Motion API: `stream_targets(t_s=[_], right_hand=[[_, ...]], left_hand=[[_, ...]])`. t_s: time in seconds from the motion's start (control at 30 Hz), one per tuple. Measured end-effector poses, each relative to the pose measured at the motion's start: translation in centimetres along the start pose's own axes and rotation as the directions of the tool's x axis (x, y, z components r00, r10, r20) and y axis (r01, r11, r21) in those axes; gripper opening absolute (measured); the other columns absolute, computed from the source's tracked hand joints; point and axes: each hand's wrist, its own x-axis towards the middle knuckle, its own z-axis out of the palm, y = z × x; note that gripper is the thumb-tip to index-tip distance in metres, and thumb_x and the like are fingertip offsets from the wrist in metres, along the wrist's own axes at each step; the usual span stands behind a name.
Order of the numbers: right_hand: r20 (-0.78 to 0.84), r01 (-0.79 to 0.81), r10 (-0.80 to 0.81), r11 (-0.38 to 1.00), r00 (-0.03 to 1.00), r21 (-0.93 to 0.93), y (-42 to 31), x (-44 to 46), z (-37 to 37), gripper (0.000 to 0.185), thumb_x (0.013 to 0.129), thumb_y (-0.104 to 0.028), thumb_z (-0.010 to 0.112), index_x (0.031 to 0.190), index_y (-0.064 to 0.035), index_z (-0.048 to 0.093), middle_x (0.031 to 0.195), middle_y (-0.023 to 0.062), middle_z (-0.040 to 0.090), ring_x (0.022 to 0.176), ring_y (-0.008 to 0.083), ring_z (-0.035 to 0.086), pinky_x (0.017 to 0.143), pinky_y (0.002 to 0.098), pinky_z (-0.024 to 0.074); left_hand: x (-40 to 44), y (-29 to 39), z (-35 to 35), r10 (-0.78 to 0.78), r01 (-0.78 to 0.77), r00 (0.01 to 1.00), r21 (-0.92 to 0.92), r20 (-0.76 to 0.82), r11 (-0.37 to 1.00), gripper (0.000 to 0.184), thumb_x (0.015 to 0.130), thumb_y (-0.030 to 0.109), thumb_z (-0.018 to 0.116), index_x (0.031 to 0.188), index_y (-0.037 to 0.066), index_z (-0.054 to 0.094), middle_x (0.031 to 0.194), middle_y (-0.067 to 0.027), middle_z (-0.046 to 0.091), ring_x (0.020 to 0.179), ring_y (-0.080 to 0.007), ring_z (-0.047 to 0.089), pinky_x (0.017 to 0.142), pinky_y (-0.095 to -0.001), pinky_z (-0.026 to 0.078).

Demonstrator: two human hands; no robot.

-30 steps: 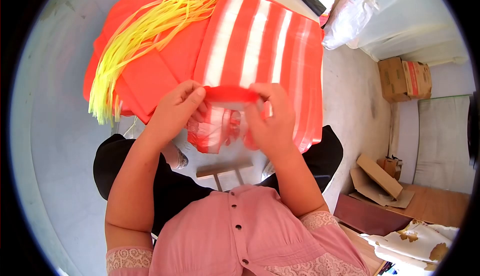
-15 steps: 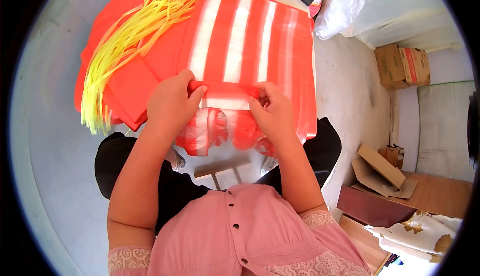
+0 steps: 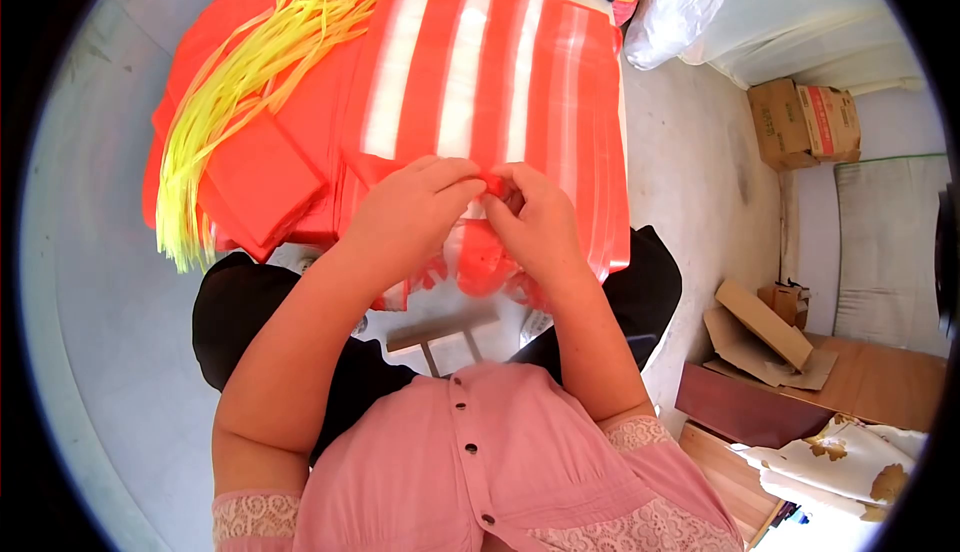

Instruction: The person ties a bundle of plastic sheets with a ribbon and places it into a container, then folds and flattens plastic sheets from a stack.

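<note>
Yellow strips lie left of the striped plastic stack. Our left hand has moved beside our right hand; both grips pinch a red band between them, at the stack's near edge. We judge the band gathered, not stretched.

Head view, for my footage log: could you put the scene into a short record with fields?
Left hand: pinching a bunched red part of the striped plastic
Right hand: at the same part, close beside the left
Striped plastic: red and white, layered
Left of it: yellow strands across red sheets
Far right: cardboard box
</note>
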Motion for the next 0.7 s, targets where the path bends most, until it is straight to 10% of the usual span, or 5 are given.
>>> stream_targets(t_s=[0.43, 0.7], right_hand=[[0.071, 0.432, -0.426, 0.885, 0.902, -0.173, 2.4, -3.8, -1.3, 0.043, 0.082, 0.003, 0.069, 0.123, -0.0066, 0.067, 0.127, 0.0151, 0.061, 0.11, 0.0349, 0.061, 0.093, 0.0443, 0.0536], [0.018, 0.525, -0.527, 0.844, 0.85, -0.104, 2.7, -3.1, -1.0, 0.025, 0.084, 0.002, 0.07, 0.108, -0.0034, 0.074, 0.12, 0.0128, 0.067, 0.106, 0.034, 0.064, 0.09, 0.0424, 0.0539]], left_hand=[[-0.1, -0.4, 0.1, 0.057, -0.064, 0.991, 0.053, 0.121, 0.997, 0.036, 0.084, 0.001, 0.07, 0.119, 0.007, 0.072, 0.128, -0.0099, 0.067, 0.113, -0.0324, 0.063, 0.096, -0.0413, 0.054], [-0.2, -0.5, -0.6, 0.061, -0.058, 0.981, -0.021, 0.185, 0.998, 0.043, 0.081, 0.0, 0.071, 0.124, 0.006, 0.072, 0.138, -0.0122, 0.065, 0.117, -0.034, 0.061, 0.101, -0.044, 0.051]])
